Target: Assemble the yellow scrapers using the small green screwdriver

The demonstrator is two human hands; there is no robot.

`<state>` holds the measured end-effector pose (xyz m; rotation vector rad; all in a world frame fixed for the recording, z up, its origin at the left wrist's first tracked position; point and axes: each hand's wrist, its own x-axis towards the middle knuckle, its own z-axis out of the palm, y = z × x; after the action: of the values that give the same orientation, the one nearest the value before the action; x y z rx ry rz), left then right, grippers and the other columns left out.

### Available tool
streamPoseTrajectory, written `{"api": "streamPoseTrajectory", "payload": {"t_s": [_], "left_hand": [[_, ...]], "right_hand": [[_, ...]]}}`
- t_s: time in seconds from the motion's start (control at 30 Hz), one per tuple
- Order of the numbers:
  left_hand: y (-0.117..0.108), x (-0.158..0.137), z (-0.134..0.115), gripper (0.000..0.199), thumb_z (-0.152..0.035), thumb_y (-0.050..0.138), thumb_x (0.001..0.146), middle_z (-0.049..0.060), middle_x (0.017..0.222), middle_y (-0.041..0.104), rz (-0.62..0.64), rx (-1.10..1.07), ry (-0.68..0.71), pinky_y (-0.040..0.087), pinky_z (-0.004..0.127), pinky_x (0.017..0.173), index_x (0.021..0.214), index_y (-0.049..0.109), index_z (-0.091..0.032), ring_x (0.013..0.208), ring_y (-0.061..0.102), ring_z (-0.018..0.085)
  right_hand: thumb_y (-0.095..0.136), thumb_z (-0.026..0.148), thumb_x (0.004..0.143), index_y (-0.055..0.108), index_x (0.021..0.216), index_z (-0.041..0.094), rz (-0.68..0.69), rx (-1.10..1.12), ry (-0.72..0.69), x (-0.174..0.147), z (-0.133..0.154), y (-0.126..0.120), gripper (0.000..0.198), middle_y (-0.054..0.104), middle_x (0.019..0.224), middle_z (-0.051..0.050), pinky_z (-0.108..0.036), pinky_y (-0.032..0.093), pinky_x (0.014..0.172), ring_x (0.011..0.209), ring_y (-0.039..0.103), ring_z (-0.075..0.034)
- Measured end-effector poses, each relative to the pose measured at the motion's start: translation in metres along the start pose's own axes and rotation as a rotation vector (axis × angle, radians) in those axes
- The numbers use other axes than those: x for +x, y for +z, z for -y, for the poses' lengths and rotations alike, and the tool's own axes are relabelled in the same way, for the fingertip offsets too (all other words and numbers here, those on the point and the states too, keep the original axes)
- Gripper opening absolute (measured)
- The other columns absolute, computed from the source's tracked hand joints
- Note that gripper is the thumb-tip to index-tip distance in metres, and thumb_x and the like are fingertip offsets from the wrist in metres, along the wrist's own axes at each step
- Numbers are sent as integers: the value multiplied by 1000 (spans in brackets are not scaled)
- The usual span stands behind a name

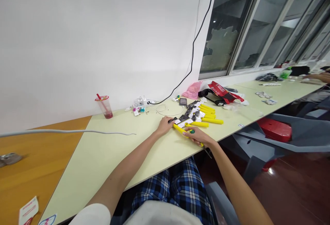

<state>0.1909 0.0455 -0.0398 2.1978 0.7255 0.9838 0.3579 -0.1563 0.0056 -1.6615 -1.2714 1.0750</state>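
Observation:
On the table, my left hand (165, 126) is closed on the black end of a card with a yellow rod-shaped handle (178, 128). My right hand (198, 135) rests on the near end of that yellow handle, its fingers curled. In it is a tool with a green and yellow grip (192, 131), and its thin dark metal end (207, 152) points down past the table edge. The tool's exact kind is hidden by the fingers. Beside both hands lie several yellow handles (212, 120) with black-and-white cards (193, 113), overlapping in a row.
A lidded cup with a red straw (104, 107) stands at left. Near the wall are a power strip with plugs (143, 102), a small dark-screened device (183, 102), a pink bag (192, 90) and a red package (223, 92). A red stool (275, 129) stands right.

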Motion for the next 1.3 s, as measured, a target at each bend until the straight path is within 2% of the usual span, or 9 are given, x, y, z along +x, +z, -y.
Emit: {"api": "streamPoseTrajectory", "payload": {"t_s": [0.2, 0.3, 0.4, 0.5, 0.6, 0.7, 0.93, 1.1, 1.3], "left_hand": [[-7, -9, -7, 30, -31, 72, 95, 18, 126, 74, -61, 8, -46, 44, 51, 119, 121, 82, -19, 126, 64, 35], [-20, -23, -12, 32, -33, 68, 99, 19, 130, 72, -90, -19, -56, 42, 51, 121, 125, 79, -18, 131, 62, 35], [-42, -46, -15, 28, -33, 67, 101, 16, 131, 73, -97, -64, -44, 43, 48, 120, 123, 78, -20, 130, 63, 33], [-72, -70, -15, 24, -37, 69, 101, 12, 127, 76, -88, -101, -34, 49, 46, 114, 119, 76, -23, 122, 67, 30], [-100, -89, -11, 30, -41, 64, 104, 11, 125, 77, -122, -153, -43, 53, 42, 106, 128, 69, -24, 114, 71, 26], [-117, -99, -6, 44, -41, 65, 104, 10, 120, 75, -278, -259, -90, 53, 40, 103, 145, 56, -25, 107, 73, 23], [-126, -104, 3, 50, -40, 64, 103, 8, 113, 75, -507, -391, -326, 54, 37, 91, 147, 48, -24, 93, 73, 20], [-127, -104, 3, 46, -48, 65, 102, 7, 107, 76, -494, -372, -345, 55, 37, 89, 140, 53, -25, 90, 73, 20], [-126, -104, -2, 47, -59, 72, 97, 8, 100, 75, -443, -343, -322, 55, 39, 87, 125, 62, -22, 85, 72, 21]], "right_hand": [[91, 72, 74, 66, 107, 21, -109, 14, 10, -13, 9, -19, 66, 37, 45, 14, -19, 24, 33, 39, 29, -8], [95, 64, 73, 65, 112, 21, -205, 137, -98, -41, 28, -41, 65, 35, 50, 15, -19, 26, 37, 43, 26, -6], [97, 49, 73, 65, 115, 23, -438, 330, -325, -74, 52, -66, 59, 46, 57, 12, -20, 38, 43, 49, 39, -9], [98, 28, 61, 64, 106, 23, -696, 543, -530, -98, 70, -90, 57, 61, 71, 6, -26, 51, 52, 59, 54, -12], [84, 16, 52, 59, 95, 23, -936, 708, -677, -109, 78, -110, 50, 60, 72, 3, -28, 50, 51, 62, 57, -15], [70, 10, 49, 57, 90, 24, -1088, 798, -762, -116, 78, -125, 46, 57, 69, 3, -27, 48, 51, 61, 55, -16], [62, 12, 43, 65, 78, 26, -1146, 851, -820, -137, 85, -128, 39, 57, 67, 2, -24, 39, 42, 56, 46, -14], [65, 17, 44, 63, 71, 27, -1195, 795, -792, -145, 93, -117, 29, 53, 67, 3, -24, 25, 34, 50, 40, -13], [69, 19, 47, 63, 71, 28, -1200, 729, -792, -148, 92, -117, 26, 48, 69, 1, -26, 21, 34, 49, 37, -12]]}}
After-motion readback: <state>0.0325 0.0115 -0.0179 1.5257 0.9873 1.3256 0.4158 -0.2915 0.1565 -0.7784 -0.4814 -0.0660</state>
